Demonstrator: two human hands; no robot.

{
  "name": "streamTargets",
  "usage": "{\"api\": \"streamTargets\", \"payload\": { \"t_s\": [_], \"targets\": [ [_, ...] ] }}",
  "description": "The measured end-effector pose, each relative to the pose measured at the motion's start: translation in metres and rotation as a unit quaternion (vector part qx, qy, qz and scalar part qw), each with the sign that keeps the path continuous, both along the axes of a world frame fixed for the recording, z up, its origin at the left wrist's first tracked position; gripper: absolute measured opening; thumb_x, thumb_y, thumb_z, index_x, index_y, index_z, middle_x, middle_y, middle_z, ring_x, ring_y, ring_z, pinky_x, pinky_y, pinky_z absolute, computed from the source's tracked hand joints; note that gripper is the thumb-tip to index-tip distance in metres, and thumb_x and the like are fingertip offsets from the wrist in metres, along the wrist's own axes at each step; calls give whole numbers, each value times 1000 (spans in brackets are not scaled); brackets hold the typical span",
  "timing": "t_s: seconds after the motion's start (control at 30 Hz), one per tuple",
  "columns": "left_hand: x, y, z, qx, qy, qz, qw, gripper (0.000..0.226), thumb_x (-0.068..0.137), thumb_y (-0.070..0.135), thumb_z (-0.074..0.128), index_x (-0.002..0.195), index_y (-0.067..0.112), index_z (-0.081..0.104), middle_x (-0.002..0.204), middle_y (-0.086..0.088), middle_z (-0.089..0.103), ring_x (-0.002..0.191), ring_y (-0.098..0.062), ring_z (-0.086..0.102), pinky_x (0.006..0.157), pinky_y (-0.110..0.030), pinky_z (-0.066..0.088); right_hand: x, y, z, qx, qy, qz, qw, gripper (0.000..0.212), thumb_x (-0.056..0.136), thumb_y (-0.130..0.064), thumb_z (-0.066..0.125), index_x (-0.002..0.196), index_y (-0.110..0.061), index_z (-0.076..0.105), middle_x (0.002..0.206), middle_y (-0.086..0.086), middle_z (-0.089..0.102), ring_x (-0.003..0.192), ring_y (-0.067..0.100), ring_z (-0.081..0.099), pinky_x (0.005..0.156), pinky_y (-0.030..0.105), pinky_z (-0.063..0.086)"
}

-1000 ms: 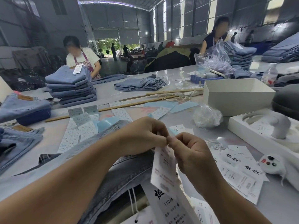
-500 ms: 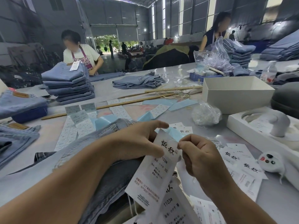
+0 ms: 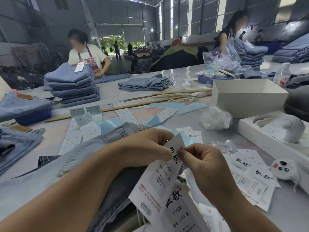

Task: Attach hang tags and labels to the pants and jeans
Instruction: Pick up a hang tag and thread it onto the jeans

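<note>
Centre foreground: the left hand (image 3: 148,146) and right hand (image 3: 203,162) meet over the near table edge, each pinching the top of one white hang tag (image 3: 164,171), which hangs tilted toward 7 o'clock. A second hang tag (image 3: 179,213), marked 1103# M, lies just below it at 6 o'clock, partly overlapped. Both forearms cross a pair of light-blue jeans (image 3: 103,148) spread from 9 o'clock to the centre, its waistband at about 11 o'clock of the hands. Loose tags (image 3: 250,178) fan out at 3 o'clock, reaching a white remote-like device (image 3: 284,168). Strips of small labels (image 3: 76,131) lie at 10 o'clock; beyond them two wooden sticks (image 3: 133,104) run across the grey table (image 3: 284,215). An open white box (image 3: 247,97) stands at 1 o'clock, a crumpled clear bag (image 3: 215,118) before it. A folded jeans stack (image 3: 73,86) rises at 11 o'clock. Bare tabletop shows between the stack and a flatter pile (image 3: 145,83) at 12 o'clock.
</note>
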State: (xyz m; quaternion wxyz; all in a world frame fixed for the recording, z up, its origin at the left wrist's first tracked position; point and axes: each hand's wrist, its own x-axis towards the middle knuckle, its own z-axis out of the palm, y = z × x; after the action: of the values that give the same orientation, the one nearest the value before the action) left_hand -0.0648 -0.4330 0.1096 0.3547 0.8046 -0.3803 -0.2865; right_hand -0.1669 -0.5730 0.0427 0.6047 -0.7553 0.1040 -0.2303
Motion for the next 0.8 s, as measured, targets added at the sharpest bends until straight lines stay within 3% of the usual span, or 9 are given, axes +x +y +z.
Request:
{"api": "streamTargets", "payload": {
  "t_s": [0.07,0.2,0.33,0.53,0.8],
  "targets": [
    [0,-1,-1,-3,-2,4,1000,33,71,18,56,103,16,66,98,-10,75,90,-31,73,87,-60,54,-1,1,1,-13,-11,-16,1000,21,88,-24,69,69,-14,72,67,5,71,69,30,66,64,39,54],
    [0,-1,-2,-11,1,10,1000,30,72,17,55,100,20,65,96,-8,75,87,-29,73,85,-58,56,-3,0,2,-1,-33,-43,999,23,85,-11,63,63,-4,65,65,16,66,60,34,54,49,28,45],
    [1,-1,-3,-6,-5,14,1000,29,72,18,55,100,21,64,96,-8,75,86,-28,74,83,-56,57,-3,1,-1,12,-21,-24,999,24,86,-8,59,63,-1,59,58,21,58,40,10,34,39,18,31],
    [1,-1,-4,-12,-13,15,1000,28,73,18,56,100,19,65,93,-7,75,86,-27,74,84,-55,57,-3,4,-5,13,-47,-3,999,22,74,-26,55,64,-7,51,51,2,42,44,8,34,42,18,29],
    [1,-1,-7,-34,-1,15,999,30,72,16,55,101,16,66,91,-6,74,82,-25,73,76,-46,57,-2,7,-5,74,-64,34,995,21,74,-22,55,56,-13,50,45,-7,39,40,4,33,39,14,29]
  ]
}}
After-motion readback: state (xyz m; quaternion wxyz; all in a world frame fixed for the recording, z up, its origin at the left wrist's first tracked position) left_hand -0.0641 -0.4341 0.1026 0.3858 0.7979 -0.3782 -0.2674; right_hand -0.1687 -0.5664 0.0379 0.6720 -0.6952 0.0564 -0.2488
